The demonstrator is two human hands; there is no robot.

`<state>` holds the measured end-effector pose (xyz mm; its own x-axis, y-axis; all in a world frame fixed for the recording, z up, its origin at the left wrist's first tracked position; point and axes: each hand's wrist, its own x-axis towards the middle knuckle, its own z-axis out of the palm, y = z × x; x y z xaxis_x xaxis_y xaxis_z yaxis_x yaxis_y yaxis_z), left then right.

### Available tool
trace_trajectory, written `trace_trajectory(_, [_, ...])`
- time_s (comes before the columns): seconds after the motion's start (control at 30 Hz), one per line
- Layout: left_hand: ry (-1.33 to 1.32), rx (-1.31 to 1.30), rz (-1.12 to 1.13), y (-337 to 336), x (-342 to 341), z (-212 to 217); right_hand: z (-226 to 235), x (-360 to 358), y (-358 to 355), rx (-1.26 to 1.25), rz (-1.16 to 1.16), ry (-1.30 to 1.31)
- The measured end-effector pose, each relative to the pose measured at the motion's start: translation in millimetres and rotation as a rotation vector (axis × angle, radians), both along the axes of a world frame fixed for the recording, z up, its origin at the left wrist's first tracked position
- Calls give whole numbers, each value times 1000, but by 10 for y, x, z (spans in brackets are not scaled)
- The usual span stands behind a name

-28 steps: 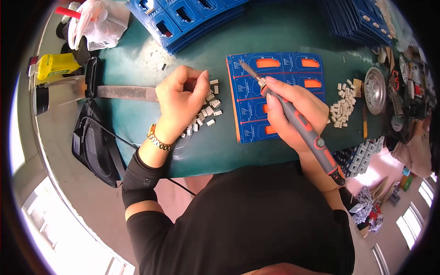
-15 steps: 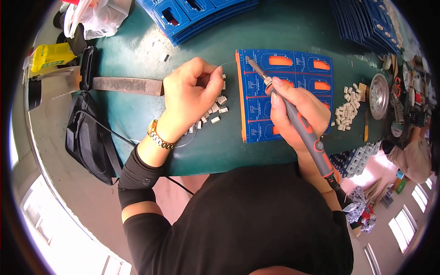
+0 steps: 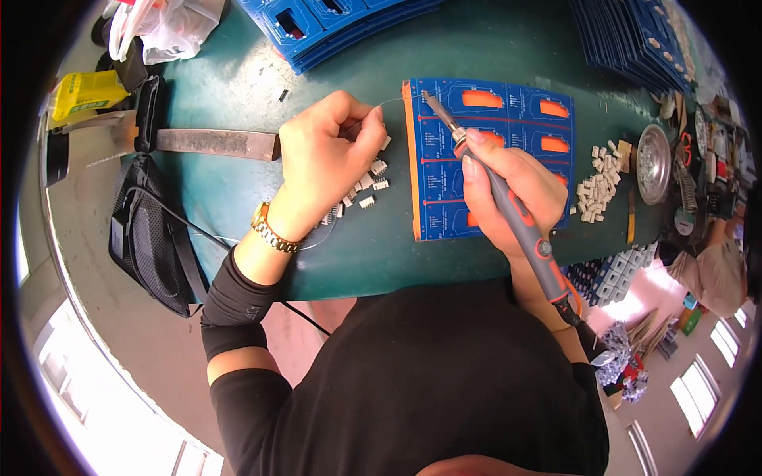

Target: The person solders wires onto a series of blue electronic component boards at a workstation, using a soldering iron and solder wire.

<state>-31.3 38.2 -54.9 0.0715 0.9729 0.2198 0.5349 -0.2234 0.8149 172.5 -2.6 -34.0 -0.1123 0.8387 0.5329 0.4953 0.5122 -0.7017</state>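
Note:
A blue circuit board panel (image 3: 495, 173) with orange-red cutouts lies on the green table in front of me. My right hand (image 3: 520, 190) grips a grey and red soldering iron (image 3: 514, 208), its tip at the panel's upper left corner. My left hand (image 3: 329, 155), wearing a gold watch, is closed in a pinch left of the panel. From its fingertips a thin solder wire (image 3: 394, 101) runs to the iron's tip. White connectors (image 3: 367, 201) lie scattered beside and partly under my left hand.
Stacked blue boards (image 3: 341, 32) stand at the far edge, with another stack (image 3: 631, 47) at far right. White connectors (image 3: 598, 186) are heaped right of the panel, near a metal dish (image 3: 654, 164). A flat metal bar (image 3: 214, 143) and a black mesh bag (image 3: 151, 238) are at left.
The whole view has shifted slightly. The iron's tip and the solder wire stay at the same corner of the panel, and both hands keep their grips.

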Motion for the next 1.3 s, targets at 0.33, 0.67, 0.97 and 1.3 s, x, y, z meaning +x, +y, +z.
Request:
trace_trajectory(0.33, [4,-1,-15,-4,28,-37,-13,8,-8,4,17,33])
trace_trajectory(0.67, [43,21,-60,-15,27,-66,24,0,-33,-26,25,14])
trace_trajectory(0.97, [113,71,-84,-44,31,-44,40,6,-96,-39,24,-34])
trace_trajectory(1.3, [188,287,-147,-54,6,-44,51,9,-151,-42,43,-41])
